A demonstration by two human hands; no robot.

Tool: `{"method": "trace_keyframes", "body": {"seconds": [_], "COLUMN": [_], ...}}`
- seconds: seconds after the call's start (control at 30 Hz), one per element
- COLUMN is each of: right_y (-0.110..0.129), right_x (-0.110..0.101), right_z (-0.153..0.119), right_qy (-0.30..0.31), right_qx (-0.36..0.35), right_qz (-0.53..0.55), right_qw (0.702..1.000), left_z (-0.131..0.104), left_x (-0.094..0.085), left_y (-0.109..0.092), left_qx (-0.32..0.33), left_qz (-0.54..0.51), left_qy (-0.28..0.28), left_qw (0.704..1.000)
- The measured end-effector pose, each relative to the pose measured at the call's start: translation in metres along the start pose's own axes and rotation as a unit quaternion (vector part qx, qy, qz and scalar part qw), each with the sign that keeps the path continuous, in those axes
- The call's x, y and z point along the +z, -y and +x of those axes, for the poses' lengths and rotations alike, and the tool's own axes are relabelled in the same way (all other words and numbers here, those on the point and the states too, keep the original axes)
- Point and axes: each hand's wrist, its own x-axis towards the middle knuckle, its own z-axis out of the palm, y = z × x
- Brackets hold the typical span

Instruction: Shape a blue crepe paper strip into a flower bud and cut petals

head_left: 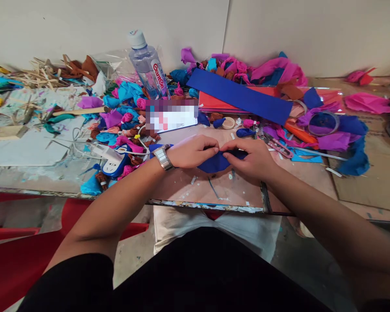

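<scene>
Over the tabletop, my left hand (191,151) and my right hand (248,157) meet at their fingertips. Both are closed, pinching the upper edge of a dark blue piece of crepe paper (214,165). Part of this paper sticks out beyond my left wrist, and my fingers cover some of it. Small rolled blue paper bundles (246,132) lie just behind my right hand. A phone (173,121), its screen blurred, rests behind my left hand. Further back, a long flat blue strip (238,94) lies slantwise across a red pack (208,102).
A water bottle (147,65) stands behind the phone. Heaped scraps of coloured paper (126,93) and a power strip (115,162) lie to the left. Tape rolls (323,124) and a pink utility knife (279,148) are to the right. Wooden sticks (40,76) sit far left.
</scene>
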Motion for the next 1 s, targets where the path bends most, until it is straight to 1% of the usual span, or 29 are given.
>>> {"method": "trace_keyframes", "body": {"seconds": [0.2,0.37,0.6,0.8,1.0], "right_y": [-0.003,-0.005,-0.002,-0.001,0.001], "right_x": [0.0,0.001,0.001,0.002,0.001], "right_z": [-0.001,-0.001,0.0,0.0,0.001], "right_qy": [-0.008,-0.012,-0.023,-0.036,-0.036], "right_qx": [-0.003,-0.01,-0.004,0.001,0.005], "right_qz": [-0.027,-0.04,-0.048,-0.041,-0.032], "right_qw": [1.0,0.999,0.999,0.999,0.999], "left_z": [0.0,0.0,0.0,0.002,0.001], "left_x": [0.001,0.002,0.008,0.013,0.017], "left_y": [-0.002,-0.002,-0.001,0.0,-0.001], "left_qx": [-0.006,-0.001,0.007,0.028,0.054], "left_qz": [0.02,0.012,0.013,0.011,0.048], "left_qy": [-0.016,-0.028,-0.079,-0.129,-0.16], "left_qw": [1.0,1.0,0.997,0.991,0.984]}}
